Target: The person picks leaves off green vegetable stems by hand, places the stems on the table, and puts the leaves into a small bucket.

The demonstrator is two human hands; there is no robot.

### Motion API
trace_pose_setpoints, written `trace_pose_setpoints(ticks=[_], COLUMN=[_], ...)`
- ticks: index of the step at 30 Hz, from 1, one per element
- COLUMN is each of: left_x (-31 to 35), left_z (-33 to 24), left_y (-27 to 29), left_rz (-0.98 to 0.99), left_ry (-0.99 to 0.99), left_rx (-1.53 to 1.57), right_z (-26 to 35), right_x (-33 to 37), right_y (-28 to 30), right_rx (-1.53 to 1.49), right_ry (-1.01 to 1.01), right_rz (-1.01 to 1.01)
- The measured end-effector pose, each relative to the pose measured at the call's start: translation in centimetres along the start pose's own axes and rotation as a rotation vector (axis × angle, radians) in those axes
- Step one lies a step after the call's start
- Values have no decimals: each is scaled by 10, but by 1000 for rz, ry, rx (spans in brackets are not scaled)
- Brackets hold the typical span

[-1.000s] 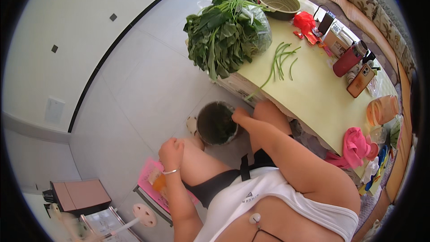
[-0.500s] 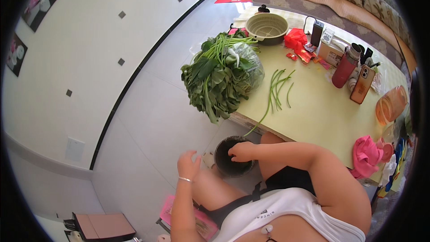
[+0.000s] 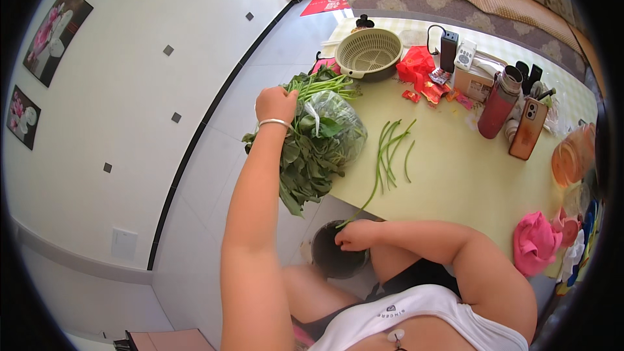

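Your left hand has risen from beside your knee to the pile of leafy greens at the table's near-left edge, fingers curled onto the stems. Your right hand pinches a long green bean over the dark bowl below the table edge, with more beans lying just right of the greens.

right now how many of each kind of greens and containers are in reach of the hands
leafy greens bundle under the left hand: 1
loose long green beans: about 6
colander: 1
dark bin by the right hand: 1
red flask: 1
total: about 10
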State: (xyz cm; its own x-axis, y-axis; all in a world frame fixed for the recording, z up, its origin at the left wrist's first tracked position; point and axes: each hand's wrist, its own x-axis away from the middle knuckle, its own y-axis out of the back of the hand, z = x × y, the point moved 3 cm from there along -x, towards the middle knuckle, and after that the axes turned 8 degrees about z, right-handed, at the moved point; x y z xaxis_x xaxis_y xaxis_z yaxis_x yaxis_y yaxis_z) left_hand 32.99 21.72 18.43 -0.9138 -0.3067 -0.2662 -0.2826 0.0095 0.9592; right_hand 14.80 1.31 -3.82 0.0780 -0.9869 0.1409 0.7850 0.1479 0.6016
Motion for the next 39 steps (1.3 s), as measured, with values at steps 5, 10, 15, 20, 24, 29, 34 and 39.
trace_pose_setpoints(ticks=[5,10,15,20,24,29,34,39], left_x=[-28,-55,-53,-50,-61,-20,34,129], left_z=[-23,-15,-12,-51,-36,-36,6,45], left_y=[-23,-32,-33,-23,-20,28,82,144], left_rz=[177,190,219,258,260,213,138,-25], left_ry=[261,294,138,189,154,105,-17,-29], left_rx=[-121,-52,-69,-116,8,632,1278,1589], right_z=[-23,-17,-17,-20,-22,-31,-21,0], right_x=[1,4,-3,-1,3,-3,1,11], right_y=[22,23,11,22,24,19,22,19], right_rx=[-300,-244,-199,-347,-364,-390,-364,-509], right_ry=[-112,-143,-141,-168,-111,-151,-109,14], right_rz=[-179,-92,-77,-94,-111,-22,78,187])
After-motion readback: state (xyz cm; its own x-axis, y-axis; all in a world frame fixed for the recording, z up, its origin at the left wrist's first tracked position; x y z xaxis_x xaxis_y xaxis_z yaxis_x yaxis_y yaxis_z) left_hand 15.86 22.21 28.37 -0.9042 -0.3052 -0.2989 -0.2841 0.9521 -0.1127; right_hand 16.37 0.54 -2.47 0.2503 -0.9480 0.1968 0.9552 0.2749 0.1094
